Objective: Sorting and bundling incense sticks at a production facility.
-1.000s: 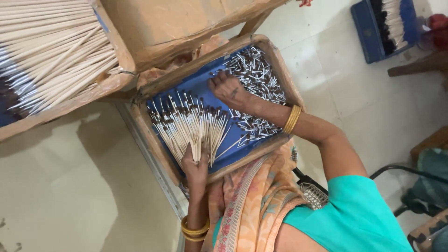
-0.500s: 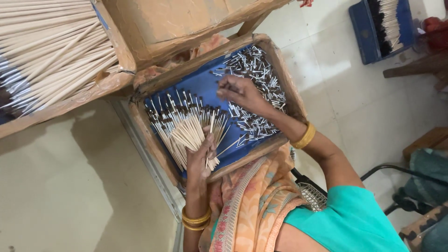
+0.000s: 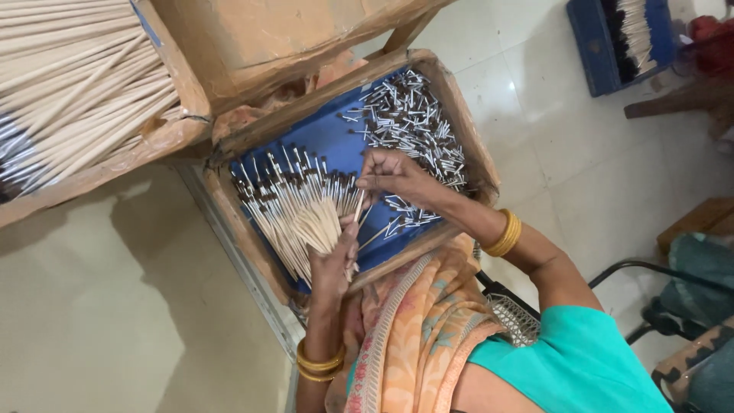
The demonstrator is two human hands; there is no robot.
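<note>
Clearly the care here lies in keeping the fan even: at centre-left of the frame the left hand is closed around the lower ends of a fanned bundle of thin pale wooden sticks with dark tips, which spreads up and leftward over the blue-lined wooden tray. To do it well, I judge, the grip should stay firm at the base so the tips stay spread and none slip sideways, and any stick added should be slid in beside its neighbours rather than across them. Just right of the fan, the right hand has its fingers pinched together, seemingly on one stick or a few at the fan's right edge; how many I cannot tell. Beyond it, in the tray's upper right, lies a loose heap of short dark-tipped sticks, close enough to snag a sleeve or bangle. At upper left of the frame a cardboard box of long bare pale sticks overhangs the tray's corner, crowding the fan's left side. At upper right a blue crate holding more sticks stands well apart on the pale tiled floor.
</note>
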